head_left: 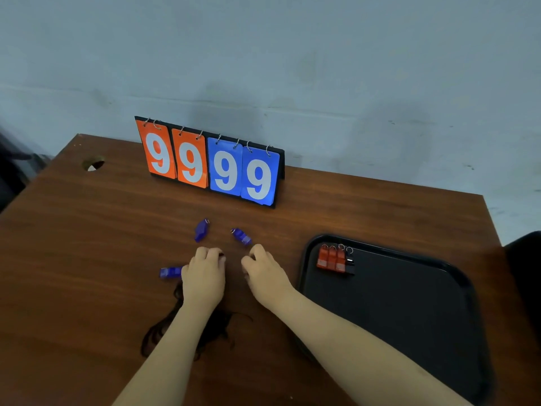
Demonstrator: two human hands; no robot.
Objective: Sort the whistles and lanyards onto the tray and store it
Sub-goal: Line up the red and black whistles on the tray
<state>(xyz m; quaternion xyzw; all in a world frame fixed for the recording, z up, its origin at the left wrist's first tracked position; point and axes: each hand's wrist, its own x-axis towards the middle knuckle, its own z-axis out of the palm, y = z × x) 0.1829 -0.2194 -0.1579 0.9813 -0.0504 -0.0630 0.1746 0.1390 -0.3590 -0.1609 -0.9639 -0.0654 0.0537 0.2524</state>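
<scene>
My left hand point(205, 272) lies knuckles-up on the wooden table, fingers curled over a small dark thing point(221, 254) that looks like a black whistle. My right hand point(262, 272) is beside it, fingers curled, with nothing visible in it. Three blue whistles lie loose: one point(201, 230) beyond my left hand, one point(241, 236) just past my right fingertips, one point(170, 272) touching my left hand's outer side. A tangle of black lanyards point(159, 332) lies partly under my left forearm. The black tray point(409, 312) at right holds three red whistles point(331, 259) and a black whistle point(350, 263) in a row at its far left corner.
A flip scoreboard point(210, 164) reading 9999 stands at the table's back edge against the wall. There is a cable hole point(93, 164) at the table's back left. A dark chair part point(524, 259) shows beyond the table's right edge.
</scene>
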